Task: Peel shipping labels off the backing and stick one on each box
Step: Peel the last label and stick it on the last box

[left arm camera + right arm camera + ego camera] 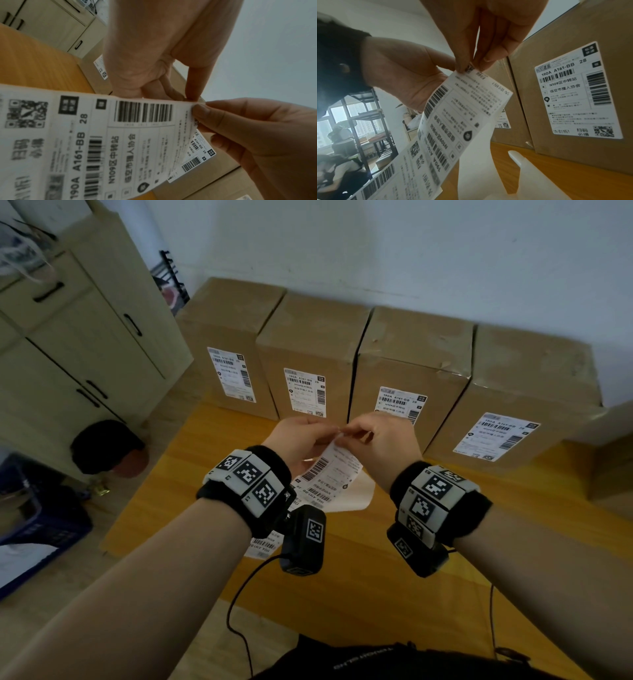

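Four brown cardboard boxes [308,337] stand in a row at the back of the yellow table [191,481], each with a white shipping label [305,393] on its front. Over the table I hold up a strip of printed labels [330,474] [102,142] [462,108]. My left hand [322,428] [193,93] grips the strip's top end from behind. My right hand [352,433] [471,66] pinches that same top corner between thumb and fingers. Bare white backing [356,494] [476,155] curls down beneath the strip.
Another piece of labels [263,546] lies on the table under my left wrist. A further carton [613,446] sits at the right edge. A cream cabinet [85,337], a dark round object [106,445] and a blue crate [34,525] are on the left.
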Motion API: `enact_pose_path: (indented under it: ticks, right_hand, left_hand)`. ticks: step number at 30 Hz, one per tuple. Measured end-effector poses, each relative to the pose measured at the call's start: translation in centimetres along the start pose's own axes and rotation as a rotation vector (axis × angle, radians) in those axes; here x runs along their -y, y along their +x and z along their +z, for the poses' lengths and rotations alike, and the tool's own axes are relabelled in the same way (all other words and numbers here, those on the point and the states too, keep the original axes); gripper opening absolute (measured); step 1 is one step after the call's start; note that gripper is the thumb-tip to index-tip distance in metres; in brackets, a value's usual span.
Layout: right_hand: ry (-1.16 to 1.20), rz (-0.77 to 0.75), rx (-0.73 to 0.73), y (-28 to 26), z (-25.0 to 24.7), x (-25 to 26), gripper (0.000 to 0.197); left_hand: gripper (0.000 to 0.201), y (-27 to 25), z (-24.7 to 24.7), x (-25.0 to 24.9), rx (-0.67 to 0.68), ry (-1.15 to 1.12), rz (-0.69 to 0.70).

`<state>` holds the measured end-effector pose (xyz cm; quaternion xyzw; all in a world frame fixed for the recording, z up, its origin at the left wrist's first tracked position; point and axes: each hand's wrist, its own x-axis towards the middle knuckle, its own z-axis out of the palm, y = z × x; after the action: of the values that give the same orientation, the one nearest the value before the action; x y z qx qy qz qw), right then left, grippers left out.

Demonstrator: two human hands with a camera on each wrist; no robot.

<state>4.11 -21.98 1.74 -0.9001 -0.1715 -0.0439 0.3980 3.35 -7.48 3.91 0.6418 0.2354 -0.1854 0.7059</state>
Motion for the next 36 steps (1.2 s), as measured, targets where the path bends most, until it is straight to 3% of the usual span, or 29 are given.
enact_pose_path:
  ticks: [7,11,18,22,26,27,30,31,33,36]
  right_hand:
    - [-0.012,-0.046,-0.014,0.0,0.1,-0.7,0.014]
    - [-0.039,-0.091,-0.022,-0.2,0.1,-0.8,0.014]
    - [-0.047,-0.067,0.039,-0.4,0.0,-1.7,0.011]
    - [-0.059,-0.034,0.079,-0.5,-0.1,-2.4,0.010]
    - [-0.121,-0.009,0.125,-0.5,0.2,-3.2,0.010]
    - [-0.135,0.003,0.137,-0.5,0.2,-3.3,0.011]
    - [-0.130,0.054,0.127,-0.6,0.3,-3.3,0.015]
    - [-0.109,0.084,0.114,-0.6,0.3,-3.2,0.016]
    - [-0.063,0.148,0.103,-0.6,0.2,-3.1,0.018]
    - [-0.011,0.200,0.086,-0.7,0.0,-2.9,0.017]
  left_hand:
    - [0.019,0.4,0.2,0.2,-0.030,-0.008,0.010]
    - [0.008,0.9,-0.1,0.3,-0.133,0.013,0.036]
    - [0.027,1.4,-1.6,0.6,-0.248,-0.077,0.006]
    - [0.024,2.3,-2.4,0.7,-0.354,-0.071,-0.005]
    - [0.026,2.4,-3.5,0.9,-0.252,0.024,-0.057]
    - [0.036,2.5,-3.9,1.0,-0.216,0.090,-0.052]
    - [0.102,2.7,-4.4,1.2,-0.185,0.260,-0.051]
    - [0.116,3.0,-4.7,1.4,-0.194,0.291,-0.047]
    - [0.127,3.7,-5.3,1.8,-0.202,0.295,-0.037]
    - [0.127,3.7,-5.6,1.7,-0.215,0.184,-0.068]
